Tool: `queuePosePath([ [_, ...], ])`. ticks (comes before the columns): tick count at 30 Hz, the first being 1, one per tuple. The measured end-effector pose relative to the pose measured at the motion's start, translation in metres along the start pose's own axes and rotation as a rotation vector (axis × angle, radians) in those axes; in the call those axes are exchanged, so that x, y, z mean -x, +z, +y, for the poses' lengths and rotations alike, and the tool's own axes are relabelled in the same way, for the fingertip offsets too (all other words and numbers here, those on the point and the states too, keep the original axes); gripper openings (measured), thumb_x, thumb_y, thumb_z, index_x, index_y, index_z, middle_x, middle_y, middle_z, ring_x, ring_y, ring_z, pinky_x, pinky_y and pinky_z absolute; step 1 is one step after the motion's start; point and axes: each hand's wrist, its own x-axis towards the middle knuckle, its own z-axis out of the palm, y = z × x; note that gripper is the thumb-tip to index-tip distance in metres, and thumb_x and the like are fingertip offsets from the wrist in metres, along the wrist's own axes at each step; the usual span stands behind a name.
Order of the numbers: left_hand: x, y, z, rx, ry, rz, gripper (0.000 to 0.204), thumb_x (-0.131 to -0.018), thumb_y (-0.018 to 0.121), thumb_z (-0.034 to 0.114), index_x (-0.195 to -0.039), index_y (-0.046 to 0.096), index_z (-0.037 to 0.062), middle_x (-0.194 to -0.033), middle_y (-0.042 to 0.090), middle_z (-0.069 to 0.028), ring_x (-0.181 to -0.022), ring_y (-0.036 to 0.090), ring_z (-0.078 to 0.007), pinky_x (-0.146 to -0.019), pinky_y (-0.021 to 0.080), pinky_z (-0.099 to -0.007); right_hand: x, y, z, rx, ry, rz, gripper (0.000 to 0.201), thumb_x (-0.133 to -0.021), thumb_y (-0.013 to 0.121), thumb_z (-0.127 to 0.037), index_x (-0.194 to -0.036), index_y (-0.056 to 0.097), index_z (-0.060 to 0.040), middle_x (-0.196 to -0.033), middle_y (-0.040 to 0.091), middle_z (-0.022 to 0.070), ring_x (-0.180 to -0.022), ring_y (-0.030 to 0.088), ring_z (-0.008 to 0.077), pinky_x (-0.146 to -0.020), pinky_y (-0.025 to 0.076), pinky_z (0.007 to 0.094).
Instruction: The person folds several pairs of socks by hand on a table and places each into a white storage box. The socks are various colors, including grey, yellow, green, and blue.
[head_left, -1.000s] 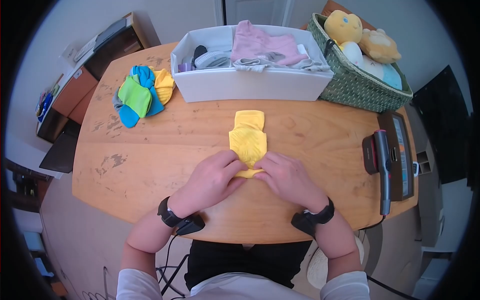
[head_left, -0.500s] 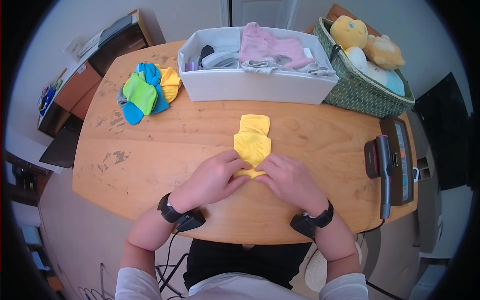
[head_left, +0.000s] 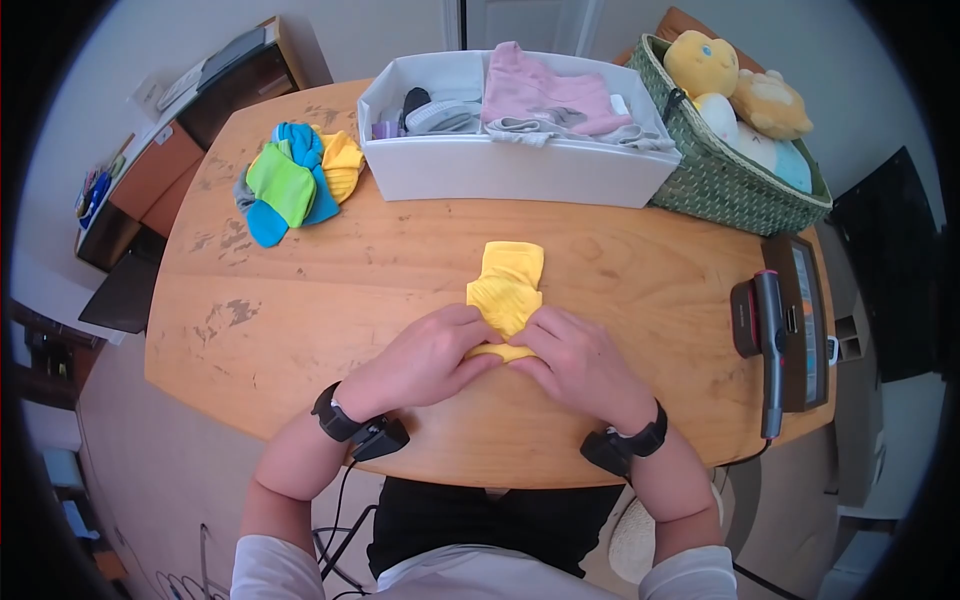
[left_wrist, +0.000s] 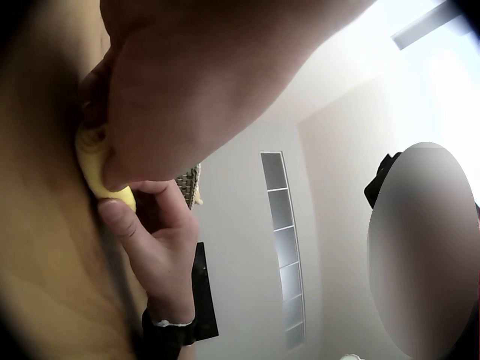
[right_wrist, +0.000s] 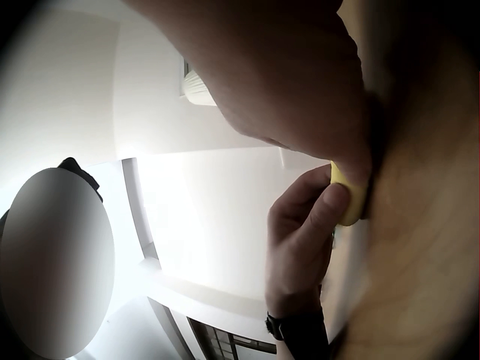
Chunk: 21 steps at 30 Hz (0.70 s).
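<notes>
A yellow sock (head_left: pixel 512 262) lies lengthwise on the wooden table, its near end turned over into a thick roll. My left hand (head_left: pixel 432 355) pinches the left side of that roll between thumb and fingers. On the right side, my right hand (head_left: pixel 582 362) pinches it the same way, thumb toward me. The far part of the sock stretches flat beyond my fingertips. Seen from the left wrist, the rolled yellow fabric (left_wrist: pixel 91 161) sits close over the tabletop, with the right thumb against its end. My fingers hide part of the roll.
A pile of blue, green, yellow and grey socks (head_left: pixel 283 185) lies at the back left. Behind the work stands a white bin (head_left: pixel 520 175) of folded clothes, beside a green woven basket (head_left: pixel 735 195) of plush toys. A corded styling tool (head_left: pixel 768 350) lies at the right edge.
The sock's far end has come nearer to my hands, and its flat stretch looks shorter. Both hands keep pinching the near roll with small finger movements. The head view has shifted slightly.
</notes>
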Motion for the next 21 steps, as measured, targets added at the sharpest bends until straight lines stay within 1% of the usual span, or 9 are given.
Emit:
queuePosePath([
  [5,-0.003,-0.005,0.016,-0.040,0.011,0.094,0.025,-0.087,0.079,0.013,-0.108,0.070,0.0034,-0.092,0.064,-0.0127,-0.087,0.064,-0.0333,-0.076,0.054,-0.0408,0.002,-0.003,0.001,-0.045,0.082,-0.033,0.020,-0.089,0.076,-0.020,-0.099,0.066,-0.0057,-0.097,0.061,0.0095,-0.085,0.067,0.0302,-0.069,0.054,0.0419],
  [9,-0.002,0.000,0.006,-0.081,0.087,0.079,0.024,-0.087,0.080,0.012,-0.107,0.070,0.0044,-0.092,0.064,-0.0123,-0.084,0.065,-0.0330,-0.074,0.054,-0.0400,0.003,-0.001,0.001,-0.075,0.098,-0.033,0.020,-0.090,0.076,-0.021,-0.100,0.067,-0.0061,-0.098,0.062,0.0101,-0.085,0.068,0.0307,-0.070,0.055,0.0419],
  [12,0.000,0.000,0.002,0.046,-0.013,0.049,0.023,-0.088,0.079,0.012,-0.108,0.070,0.0038,-0.093,0.067,-0.0126,-0.079,0.066,-0.0300,-0.071,0.054,-0.0373,0.000,-0.005,-0.005,-0.119,0.155,-0.016,0.020,-0.089,0.076,-0.020,-0.102,0.067,-0.0068,-0.098,0.062,0.0094,-0.086,0.068,0.0304,-0.071,0.055,0.0413],
  [14,-0.002,-0.008,0.005,0.228,-0.186,-0.069,0.025,-0.092,0.077,0.016,-0.110,0.069,0.0007,-0.095,0.070,-0.0172,-0.084,0.068,-0.0334,-0.075,0.055,-0.0393,0.000,-0.009,-0.005,-0.081,0.078,-0.048,0.022,-0.088,0.077,-0.020,-0.103,0.067,-0.0075,-0.098,0.062,0.0088,-0.086,0.068,0.0305,-0.071,0.055,0.0406],
  [15,-0.003,-0.011,0.005,0.226,-0.188,-0.068,0.025,-0.092,0.077,0.016,-0.110,0.069,0.0007,-0.095,0.070,-0.0172,-0.084,0.068,-0.0334,-0.075,0.055,-0.0393,0.000,-0.008,-0.005,-0.082,0.076,-0.048,0.022,-0.088,0.077,-0.020,-0.103,0.067,-0.0075,-0.098,0.062,0.0088,-0.086,0.068,0.0305,-0.071,0.055,0.0406],
  [17,-0.005,-0.015,0.006,0.330,-0.291,-0.140,0.027,-0.094,0.076,0.018,-0.113,0.069,-0.0005,-0.092,0.071,-0.0178,-0.081,0.068,-0.0302,-0.074,0.055,-0.0375,0.000,-0.005,-0.005,-0.034,-0.007,-0.009,0.023,-0.087,0.078,-0.020,-0.103,0.067,-0.0077,-0.098,0.062,0.0084,-0.085,0.068,0.0304,-0.070,0.055,0.0406],
  [18,-0.004,-0.014,0.004,0.330,-0.292,-0.139,0.027,-0.094,0.076,0.018,-0.113,0.069,-0.0005,-0.092,0.071,-0.0178,-0.081,0.068,-0.0302,-0.074,0.055,-0.0375,0.000,-0.004,-0.003,-0.035,-0.008,-0.009,0.023,-0.087,0.078,-0.020,-0.103,0.067,-0.0077,-0.098,0.062,0.0084,-0.085,0.068,0.0304,-0.070,0.055,0.0406],
  [20,-0.002,-0.009,0.002,0.333,-0.258,-0.098,0.025,-0.094,0.077,0.015,-0.114,0.068,0.0041,-0.093,0.067,-0.0067,-0.075,0.062,-0.0162,-0.067,0.052,-0.0292,0.002,-0.003,0.000,-0.049,0.009,-0.019,0.024,-0.086,0.079,-0.020,-0.101,0.066,-0.0071,-0.098,0.063,0.0094,-0.085,0.068,0.0309,-0.070,0.054,0.0412],
  [21,-0.002,-0.008,0.003,0.333,-0.255,-0.098,0.025,-0.094,0.077,0.015,-0.114,0.068,0.0041,-0.093,0.067,-0.0067,-0.075,0.062,-0.0162,-0.067,0.052,-0.0292,0.002,-0.004,0.000,-0.047,0.009,-0.018,0.024,-0.086,0.079,-0.020,-0.101,0.066,-0.0071,-0.098,0.063,0.0094,-0.085,0.068,0.0309,-0.070,0.054,0.0412],
])
